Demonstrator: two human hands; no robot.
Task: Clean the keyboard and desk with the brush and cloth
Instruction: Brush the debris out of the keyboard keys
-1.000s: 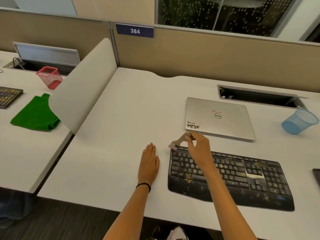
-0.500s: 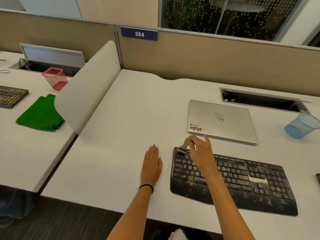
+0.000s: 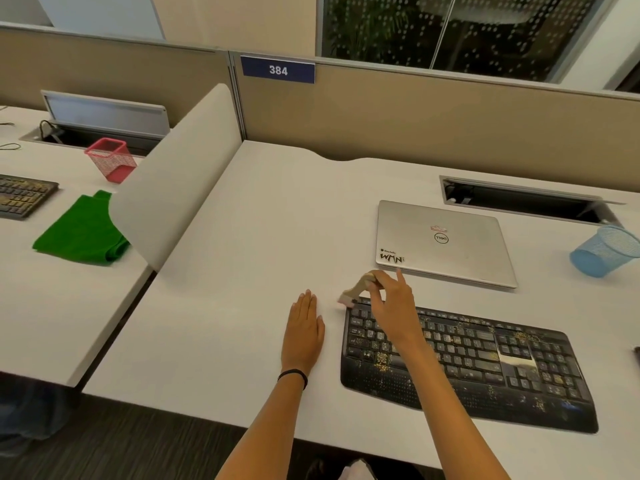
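At the far-left corner of the keyboard (image 3: 467,362): brush (image 3: 353,293), head down on the corner keys, right at the edge beside bare desk (image 3: 259,271).
Right hand (image 3: 394,306): pinching the brush handle near its top, fingers curled round it, one finger raised free.
Left hand (image 3: 303,327): flat on the desk just left of the keyboard, palm down, fingers straight, holding nothing.
Debris (image 3: 381,362): yellowish specks across keys and wrist rest, thickest low on the left and round the number pad.
Risk, scatter: likely to flick specks over the left edge onto the desk or against the left hand, given the outward slant of the head.
Risk, slide: keyboard unsteadied by either hand; liable to shift under a firm sweep.
Risk, lodging: too much pressure apt to drive specks down between the keys.
Risk, reach: cloth (image 3: 81,233) on the next desk beyond the divider, well apart from both hands; awkward to fetch.
Brush axis: tilted, handle up and back toward the laptop (image 3: 440,240), head low, pointing down and left.
Keyboard axis: long side left to right along the near desk edge, right end slightly nearer the person.
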